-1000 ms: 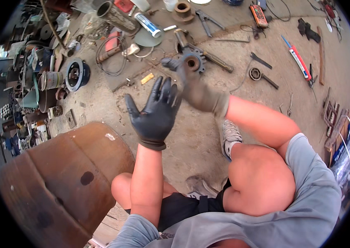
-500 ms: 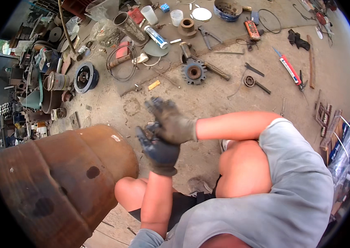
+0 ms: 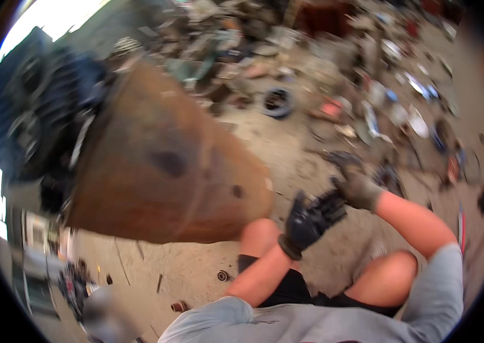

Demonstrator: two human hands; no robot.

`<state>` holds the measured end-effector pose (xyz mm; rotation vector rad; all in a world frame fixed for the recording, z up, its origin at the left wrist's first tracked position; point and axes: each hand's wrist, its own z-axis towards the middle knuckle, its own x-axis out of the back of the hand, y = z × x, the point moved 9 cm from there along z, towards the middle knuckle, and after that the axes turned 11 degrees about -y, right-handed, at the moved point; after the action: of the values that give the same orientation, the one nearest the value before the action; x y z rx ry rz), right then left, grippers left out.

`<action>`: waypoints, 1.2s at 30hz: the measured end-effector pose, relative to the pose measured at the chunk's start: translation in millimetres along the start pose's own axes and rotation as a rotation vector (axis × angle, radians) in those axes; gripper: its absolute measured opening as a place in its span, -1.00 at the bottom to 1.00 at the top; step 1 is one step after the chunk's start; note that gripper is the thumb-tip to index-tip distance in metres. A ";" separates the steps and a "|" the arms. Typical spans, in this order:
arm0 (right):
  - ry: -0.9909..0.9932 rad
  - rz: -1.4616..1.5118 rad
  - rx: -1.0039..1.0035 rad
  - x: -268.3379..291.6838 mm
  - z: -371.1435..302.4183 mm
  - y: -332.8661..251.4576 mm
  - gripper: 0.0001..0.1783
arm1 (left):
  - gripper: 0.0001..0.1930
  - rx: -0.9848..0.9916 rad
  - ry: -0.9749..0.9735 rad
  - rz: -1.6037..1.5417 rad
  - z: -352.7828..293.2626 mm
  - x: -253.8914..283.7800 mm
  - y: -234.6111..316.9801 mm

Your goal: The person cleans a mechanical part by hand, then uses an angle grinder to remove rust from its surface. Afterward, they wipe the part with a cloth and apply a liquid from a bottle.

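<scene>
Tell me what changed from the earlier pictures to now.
The view swung left, so the rusty drum now fills the picture's middle. The right hand, which held a toothed gear up a second ago, no longer holds it and pulls at the left hand's black glove. Both hands remain gloved; the person stays seated.

Daylight is bright and flat around me, blown out to white glare along the upper left rim. Motion blur smears the whole view, worst over the far clutter, and my gloved fingers [image 3: 333, 201] look soft. The fisheye bends the rusty drum [image 3: 162, 166] and darkens the edges.
</scene>
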<state>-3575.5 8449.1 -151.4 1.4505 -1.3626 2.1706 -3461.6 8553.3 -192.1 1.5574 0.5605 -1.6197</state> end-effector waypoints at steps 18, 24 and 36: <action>0.265 -0.003 0.699 199.5 85.8 -357.4 0.13 | -0.25 -2.092 1.232 2.136 -423.3 -462.1 235.1; 0.341 0.399 0.459 186.2 85.5 -299.7 -0.27 | -0.13 -0.938 1.857 2.264 -470.2 -520.2 435.7; 0.337 0.742 0.115 52.6 62.2 -114.9 -0.39 | -0.59 -2.431 0.781 1.792 -665.1 -609.0 391.0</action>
<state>-3494.3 8448.9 -36.4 0.5771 -1.8535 2.7854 -2796.5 8991.1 384.2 -0.0391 0.5330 1.1820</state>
